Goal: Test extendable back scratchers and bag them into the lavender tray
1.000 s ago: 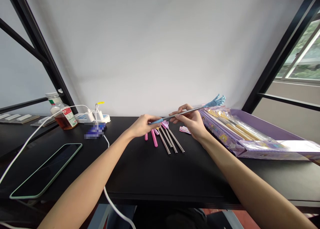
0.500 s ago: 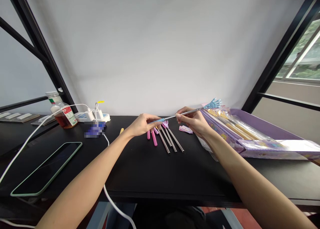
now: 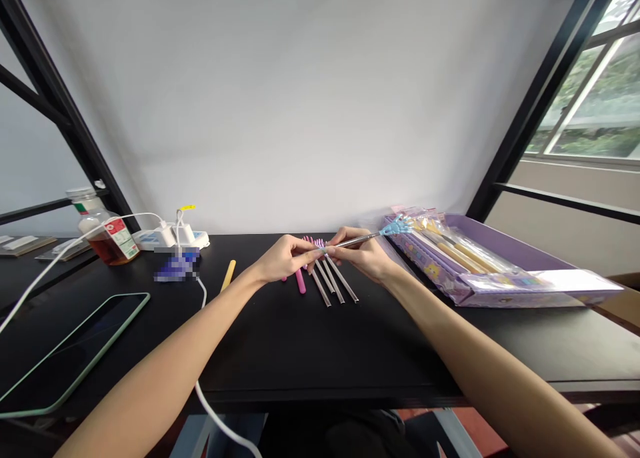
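Left hand, right hand hold a back scratcher (blue claw pointing right).

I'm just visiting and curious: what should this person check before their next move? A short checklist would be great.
Both hands on the tool: ok, the left hand and right hand both hold the metal back scratcher.
Blue hand-shaped tip clear of the purple box: cannot tell, they overlap in view.
Metal rods uncrossed: ok where visible.
Pink handle fully visible: not ok, the left hand hides its upper end.
White charging cable clear of the hands: ok.
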A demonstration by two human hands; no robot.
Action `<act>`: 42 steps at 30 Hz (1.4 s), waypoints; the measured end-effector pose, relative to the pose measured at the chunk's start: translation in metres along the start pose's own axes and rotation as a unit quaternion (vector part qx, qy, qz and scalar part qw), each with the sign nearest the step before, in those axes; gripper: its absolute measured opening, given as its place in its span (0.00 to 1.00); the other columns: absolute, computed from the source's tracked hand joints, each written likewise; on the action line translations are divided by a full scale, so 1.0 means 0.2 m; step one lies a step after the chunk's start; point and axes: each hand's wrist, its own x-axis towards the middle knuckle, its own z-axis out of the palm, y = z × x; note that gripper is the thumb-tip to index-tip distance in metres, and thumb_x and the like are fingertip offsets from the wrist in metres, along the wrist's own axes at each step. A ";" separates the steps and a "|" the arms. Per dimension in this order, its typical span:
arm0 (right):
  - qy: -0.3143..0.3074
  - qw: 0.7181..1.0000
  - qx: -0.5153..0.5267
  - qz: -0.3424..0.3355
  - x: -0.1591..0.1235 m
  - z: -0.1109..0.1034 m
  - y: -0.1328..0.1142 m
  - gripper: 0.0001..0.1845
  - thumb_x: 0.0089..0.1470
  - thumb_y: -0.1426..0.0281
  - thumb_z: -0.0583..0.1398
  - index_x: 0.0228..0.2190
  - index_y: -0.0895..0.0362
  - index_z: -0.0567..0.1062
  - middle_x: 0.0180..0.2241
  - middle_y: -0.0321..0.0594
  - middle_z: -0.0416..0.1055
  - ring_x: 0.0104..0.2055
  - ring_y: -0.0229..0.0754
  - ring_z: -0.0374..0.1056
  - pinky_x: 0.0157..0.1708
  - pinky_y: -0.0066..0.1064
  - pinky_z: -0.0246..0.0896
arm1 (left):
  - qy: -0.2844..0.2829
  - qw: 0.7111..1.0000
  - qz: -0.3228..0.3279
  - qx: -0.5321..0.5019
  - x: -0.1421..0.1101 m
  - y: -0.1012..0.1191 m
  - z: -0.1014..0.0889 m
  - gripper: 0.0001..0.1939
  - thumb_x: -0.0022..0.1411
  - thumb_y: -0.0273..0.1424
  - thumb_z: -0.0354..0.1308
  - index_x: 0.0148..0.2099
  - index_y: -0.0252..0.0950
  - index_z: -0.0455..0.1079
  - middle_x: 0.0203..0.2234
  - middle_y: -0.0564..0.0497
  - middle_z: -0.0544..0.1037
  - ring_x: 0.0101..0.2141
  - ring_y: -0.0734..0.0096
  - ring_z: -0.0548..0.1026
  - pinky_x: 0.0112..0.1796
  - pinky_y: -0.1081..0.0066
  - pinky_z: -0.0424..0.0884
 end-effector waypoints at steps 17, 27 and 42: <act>0.272 0.943 0.095 0.167 0.05 -0.20 -0.05 0.22 0.43 0.61 0.73 0.20 0.56 0.67 0.16 0.32 0.63 0.15 0.28 0.49 0.12 0.25 0.44 | 0.153 0.981 0.043 0.108 0.02 -0.13 -0.05 0.14 0.62 0.40 0.62 0.44 0.38 0.80 0.40 0.49 0.83 0.42 0.63 0.80 0.43 0.70 0.74; 0.170 0.985 0.026 -0.003 0.03 -0.15 -0.04 0.26 0.49 0.53 0.69 0.19 0.54 0.63 0.13 0.29 0.58 0.16 0.30 0.49 0.18 0.28 0.46 | 0.143 0.986 0.052 0.068 0.00 -0.07 -0.04 0.15 0.64 0.41 0.60 0.41 0.35 0.80 0.34 0.48 0.84 0.41 0.62 0.81 0.47 0.66 0.74; 0.133 0.990 -0.043 -0.018 0.02 -0.06 0.03 0.31 0.53 0.48 0.64 0.13 0.54 0.61 0.13 0.31 0.54 0.15 0.32 0.49 0.19 0.32 0.44 | 0.095 0.995 0.000 0.007 0.00 -0.01 -0.02 0.19 0.62 0.45 0.61 0.36 0.33 0.80 0.23 0.49 0.79 0.27 0.68 0.77 0.32 0.71 0.72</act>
